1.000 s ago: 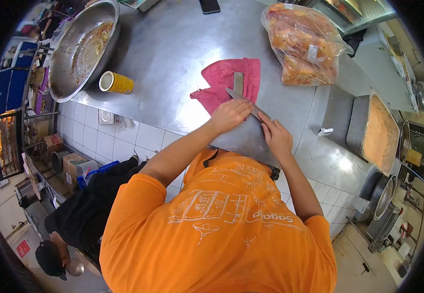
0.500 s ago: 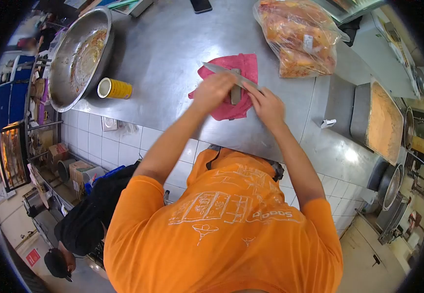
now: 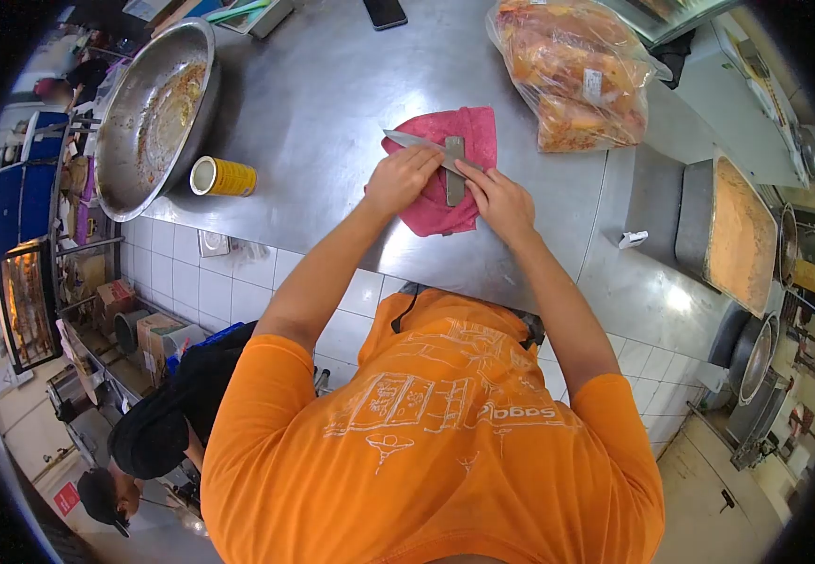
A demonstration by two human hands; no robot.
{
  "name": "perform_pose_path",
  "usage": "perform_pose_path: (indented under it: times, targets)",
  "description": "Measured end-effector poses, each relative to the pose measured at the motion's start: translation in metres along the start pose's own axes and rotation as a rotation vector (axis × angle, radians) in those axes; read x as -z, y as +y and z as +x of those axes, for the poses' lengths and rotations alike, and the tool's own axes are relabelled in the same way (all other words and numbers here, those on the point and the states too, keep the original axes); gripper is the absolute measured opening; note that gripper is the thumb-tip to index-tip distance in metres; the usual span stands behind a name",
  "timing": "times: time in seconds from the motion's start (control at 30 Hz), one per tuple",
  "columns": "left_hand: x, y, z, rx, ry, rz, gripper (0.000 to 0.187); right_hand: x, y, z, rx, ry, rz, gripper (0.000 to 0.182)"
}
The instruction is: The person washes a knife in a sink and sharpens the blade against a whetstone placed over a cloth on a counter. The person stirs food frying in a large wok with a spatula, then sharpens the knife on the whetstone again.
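A knife (image 3: 434, 150) lies slantwise across a grey sharpening stone (image 3: 454, 186), its tip pointing up and left. My right hand (image 3: 504, 201) is closed round the handle end. My left hand (image 3: 402, 179) has its fingers together, pressed on the blade left of the stone. Under the stone is a crumpled pink cloth (image 3: 481, 132) on the metal table (image 3: 313, 122). The stone's middle is partly covered by the blade.
A large metal bowl (image 3: 111, 141) and a yellow can (image 3: 234, 178) stand on the left. A phone (image 3: 386, 12) lies at the far edge. On the right are bagged meat (image 3: 572, 75) and a tray of powder (image 3: 738, 235). A person in black (image 3: 168, 414) bends at lower left.
Both hands and the knife have shifted slightly down and left across the stone, so more of the stone's top end shows. The person in black has moved a little.
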State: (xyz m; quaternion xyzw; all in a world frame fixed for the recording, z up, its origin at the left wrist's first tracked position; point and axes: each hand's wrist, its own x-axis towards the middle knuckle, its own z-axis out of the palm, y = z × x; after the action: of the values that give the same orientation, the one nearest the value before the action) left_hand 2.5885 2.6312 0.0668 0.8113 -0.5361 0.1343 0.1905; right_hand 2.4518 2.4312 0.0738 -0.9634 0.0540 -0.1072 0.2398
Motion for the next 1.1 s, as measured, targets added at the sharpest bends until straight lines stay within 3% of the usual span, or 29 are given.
perform_pose_path:
  times: [0.43,0.53,0.63,0.7,0.8,0.83,0.9,1.1]
  targets:
    - [-0.028,0.106,0.000,-0.144,0.005,-0.196,0.035,0.084,0.012,-0.106,-0.273,-0.235,-0.016,0.040]
    - [-0.026,0.142,0.004,-0.158,0.023,-0.249,0.034,0.103,0.018,-0.140,-0.264,-0.213,-0.121,0.040]
    - [-0.005,0.151,0.015,-0.169,0.066,-0.257,0.033,0.117,0.012,-0.149,-0.204,-0.037,-0.165,0.041]
    - [0.003,0.135,0.023,-0.161,0.086,-0.217,0.032,0.111,0.003,-0.119,-0.167,0.017,-0.154,0.041]
    - [0.019,0.065,0.031,-0.088,0.063,-0.217,0.032,0.069,0.000,-0.055,-0.008,0.163,-0.013,0.041]
    - [0.017,0.036,0.030,-0.148,0.130,-0.154,0.032,0.048,0.001,-0.031,0.016,0.181,-0.028,0.041]
    - [0.029,-0.003,0.024,-0.104,0.015,-0.060,0.035,0.012,-0.006,-0.005,0.016,0.143,-0.044,0.039]
    - [0.020,-0.032,0.012,-0.116,-0.054,0.104,0.038,-0.012,-0.015,0.018,-0.015,0.084,-0.053,0.038]
